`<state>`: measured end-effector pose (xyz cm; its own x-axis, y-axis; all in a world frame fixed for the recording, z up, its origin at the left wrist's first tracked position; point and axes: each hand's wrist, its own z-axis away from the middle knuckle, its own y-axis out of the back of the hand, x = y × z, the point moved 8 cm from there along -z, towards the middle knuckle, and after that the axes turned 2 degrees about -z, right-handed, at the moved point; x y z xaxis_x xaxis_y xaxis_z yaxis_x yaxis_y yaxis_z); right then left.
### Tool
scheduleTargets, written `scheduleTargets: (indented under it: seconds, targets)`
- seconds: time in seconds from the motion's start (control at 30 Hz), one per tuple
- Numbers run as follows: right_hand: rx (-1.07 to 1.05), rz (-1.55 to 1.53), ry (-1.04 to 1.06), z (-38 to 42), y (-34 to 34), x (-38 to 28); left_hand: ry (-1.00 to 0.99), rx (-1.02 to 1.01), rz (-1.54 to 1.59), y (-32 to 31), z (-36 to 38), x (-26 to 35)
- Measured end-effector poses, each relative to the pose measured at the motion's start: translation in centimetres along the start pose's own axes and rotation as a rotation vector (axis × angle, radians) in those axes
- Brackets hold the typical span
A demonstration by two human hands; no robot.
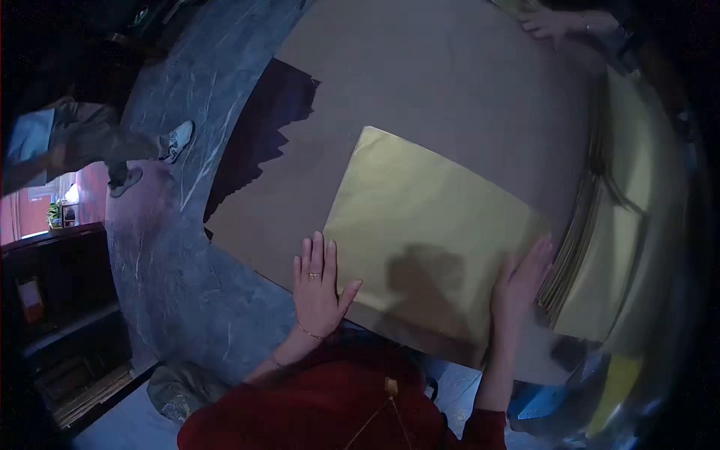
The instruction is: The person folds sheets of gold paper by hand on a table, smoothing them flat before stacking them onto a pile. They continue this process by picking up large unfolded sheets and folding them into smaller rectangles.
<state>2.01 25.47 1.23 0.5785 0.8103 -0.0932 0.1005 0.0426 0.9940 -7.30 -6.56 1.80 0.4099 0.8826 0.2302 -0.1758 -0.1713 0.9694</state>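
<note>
A yellow paper sheet point(427, 195) lies flat on the brown table covering point(442, 60), near its front edge. My left hand point(319, 292) rests palm down at the sheet's lower left corner, fingers stretched out and a ring on one of them. At the sheet's right edge is my right hand point(519, 285), fingers extended and seen partly from the side. A dark shadow falls across the lower middle of the sheet. Neither hand grips anything.
Folded yellow sheets point(626, 247) are stacked at the right. Across the table is another person's hand point(547, 24). The covering has a torn dark patch point(262, 127) at left. A walking person's shoe point(180, 139) is on the marble-patterned floor point(172, 277); a dark shelf point(67, 315) stands lower left.
</note>
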Motion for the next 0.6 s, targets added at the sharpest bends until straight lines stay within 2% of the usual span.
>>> scheduleTargets:
  seconds: [0.4,0.6]
  targets:
    - [-0.017,-0.068,-0.056,-0.2,0.6,0.2,-0.011,-0.019,-0.081,0.0,-0.2,-0.1]
    - [0.017,-0.077,-0.085,0.3,0.2,0.6,-0.092,-0.011,-0.055,-0.2,-0.6,-0.1]
